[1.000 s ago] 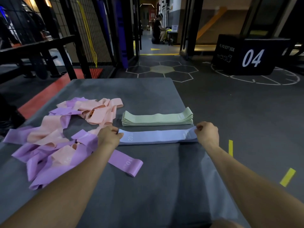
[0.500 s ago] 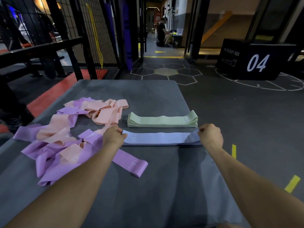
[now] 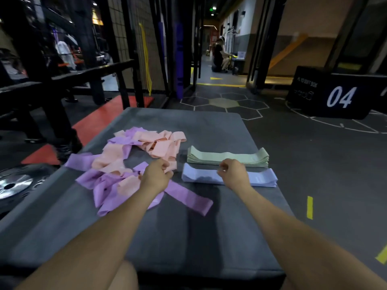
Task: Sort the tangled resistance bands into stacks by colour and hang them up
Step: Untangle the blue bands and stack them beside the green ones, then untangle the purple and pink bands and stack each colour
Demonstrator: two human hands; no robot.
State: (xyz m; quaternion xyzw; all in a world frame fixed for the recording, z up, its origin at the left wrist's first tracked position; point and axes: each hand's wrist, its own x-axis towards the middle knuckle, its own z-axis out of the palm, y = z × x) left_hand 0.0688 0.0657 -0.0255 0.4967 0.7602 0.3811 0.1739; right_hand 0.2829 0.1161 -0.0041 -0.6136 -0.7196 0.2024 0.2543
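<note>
Green stack (image 3: 228, 158) parked at 1 o'clock, blue band (image 3: 259, 178) laid just below it, right hand (image 3: 231, 174) loosely curled over it empty, left hand (image 3: 156, 174) reaching into the pink-purple tangle (image 3: 125, 164) at 10 o'clock, grip unclear.

The left hand (image 3: 156, 175) lies over the near edge of the tangled pile (image 3: 117, 164) of purple and peach bands, fingers curled; whether they pinch a band cannot be told. One purple band (image 3: 188, 197) trails out from under that hand toward the person. The right hand (image 3: 232, 174) hovers with loosely curled fingers above the middle of the pale blue stack (image 3: 201, 176), which lies flat between the two hands and runs on to the right. Just beyond the right hand, parallel to the blue stack, sits the green stack (image 3: 240, 156). All rest on the grey tabletop (image 3: 188, 237). Far beyond the right hand stands a black box (image 3: 326, 95) marked 04.
</note>
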